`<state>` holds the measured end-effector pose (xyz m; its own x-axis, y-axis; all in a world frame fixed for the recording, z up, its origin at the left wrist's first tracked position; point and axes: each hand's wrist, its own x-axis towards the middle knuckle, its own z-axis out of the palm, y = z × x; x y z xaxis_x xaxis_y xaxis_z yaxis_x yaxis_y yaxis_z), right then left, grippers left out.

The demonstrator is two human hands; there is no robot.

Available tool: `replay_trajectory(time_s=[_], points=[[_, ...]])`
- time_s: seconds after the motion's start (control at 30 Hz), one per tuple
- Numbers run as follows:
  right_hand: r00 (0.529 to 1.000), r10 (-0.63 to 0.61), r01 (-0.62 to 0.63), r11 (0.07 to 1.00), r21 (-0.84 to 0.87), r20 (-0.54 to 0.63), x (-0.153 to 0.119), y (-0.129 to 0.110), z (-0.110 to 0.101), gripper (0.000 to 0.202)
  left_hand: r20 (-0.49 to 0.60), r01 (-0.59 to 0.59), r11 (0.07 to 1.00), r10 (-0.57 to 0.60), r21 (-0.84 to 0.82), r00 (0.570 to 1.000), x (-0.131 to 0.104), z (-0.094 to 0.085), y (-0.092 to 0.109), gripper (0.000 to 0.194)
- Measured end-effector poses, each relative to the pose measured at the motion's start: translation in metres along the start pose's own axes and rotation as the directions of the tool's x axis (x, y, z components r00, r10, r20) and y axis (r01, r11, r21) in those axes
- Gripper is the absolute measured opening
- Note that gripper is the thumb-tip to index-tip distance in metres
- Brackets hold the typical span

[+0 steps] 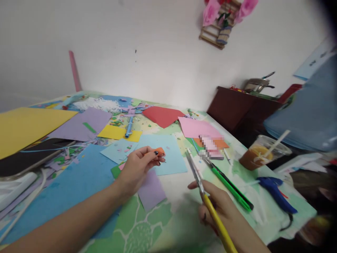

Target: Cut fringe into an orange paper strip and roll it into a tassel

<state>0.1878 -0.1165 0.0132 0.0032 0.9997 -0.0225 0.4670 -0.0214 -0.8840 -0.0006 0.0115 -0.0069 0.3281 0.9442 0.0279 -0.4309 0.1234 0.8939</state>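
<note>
Pinching a small orange piece (pixel 159 151) between thumb and fingertips, my left hand (pixel 138 168) hangs just above the table (pixel 147 225), over the edge of a light blue sheet (pixel 168 154) and a purple sheet (pixel 151 191) that lies partly under my wrist. My right hand (pixel 219 207) is curled tight around the yellow handles of a pair of scissors (pixel 202 189), whose blades point up and away from me, toward the far side of the table, with their tips close to the orange piece but not touching it; whether the blades are apart or together I cannot tell. Just to the right of the blades lie a green pen (pixel 231 189) and a black one side by side. Further right sits a blue glue gun (pixel 276 191), and beyond it a plastic cup (pixel 259 153) of brown drink with a straw. Across the far half of the table are loose sheets: pink (pixel 196 127), red (pixel 162 115), yellow (pixel 26 124), lavender (pixel 84 123), plus a large blue sheet (pixel 76 182) under my left forearm. Small paper scraps are scattered among them, and a blue marker (pixel 129 127) lies on a small yellow sheet.
</note>
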Motion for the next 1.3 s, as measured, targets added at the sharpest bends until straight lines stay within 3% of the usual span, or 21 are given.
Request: replay_trajectory(time_s=[0.17, 0.33, 0.43, 0.53, 0.63, 0.77, 0.87, 1.0, 1.3], points=[[0.951, -0.063, 0.036, 0.995, -0.092, -0.303, -0.019, 0.017, 0.004, 0.038, 0.238, 0.146, 0.979, -0.109, -0.145, 0.965, -0.006, -0.001, 0.005, 0.012], [0.846, -0.135, -0.025, 0.956, -0.291, -0.516, -0.027, 0.020, 0.015, 0.041, 0.385, 0.142, 0.985, -0.095, -0.095, 0.918, -0.012, 0.001, 0.008, 0.014], [0.819, -0.086, -0.021, 0.984, -0.179, -0.567, -0.028, 0.021, 0.024, 0.045, 0.415, 0.121, 0.991, -0.087, -0.056, 0.906, -0.013, 0.003, 0.011, 0.014], [0.801, -0.045, 0.096, 0.994, 0.055, -0.597, -0.029, 0.022, 0.034, 0.054, 0.421, 0.096, 0.995, -0.088, 0.002, 0.903, -0.013, 0.003, 0.010, 0.011], [0.842, 0.002, 0.177, 0.944, 0.279, -0.540, -0.035, 0.019, 0.043, 0.059, 0.409, 0.066, 0.995, -0.088, 0.069, 0.908, -0.011, 0.002, 0.007, 0.008], [0.942, 0.042, 0.125, 0.876, 0.465, -0.332, -0.052, 0.010, 0.055, 0.050, 0.378, 0.026, 0.991, -0.076, 0.135, 0.923, -0.011, 0.003, 0.004, 0.013], [0.984, 0.014, 0.088, 0.833, 0.546, -0.179, -0.062, 0.010, 0.066, 0.044, 0.353, 0.006, 0.988, -0.060, 0.153, 0.934, -0.012, 0.004, 0.006, 0.013], [0.997, 0.023, 0.028, 0.793, 0.609, -0.076, -0.066, 0.020, 0.079, 0.047, 0.349, 0.016, 0.983, -0.081, 0.183, 0.934, -0.017, 0.007, 0.010, 0.015], [0.993, 0.067, 0.002, 0.801, 0.599, -0.094, -0.047, 0.029, 0.082, 0.045, 0.331, 0.064, 0.947, -0.172, 0.315, 0.928, -0.026, 0.011, 0.015, 0.013]])
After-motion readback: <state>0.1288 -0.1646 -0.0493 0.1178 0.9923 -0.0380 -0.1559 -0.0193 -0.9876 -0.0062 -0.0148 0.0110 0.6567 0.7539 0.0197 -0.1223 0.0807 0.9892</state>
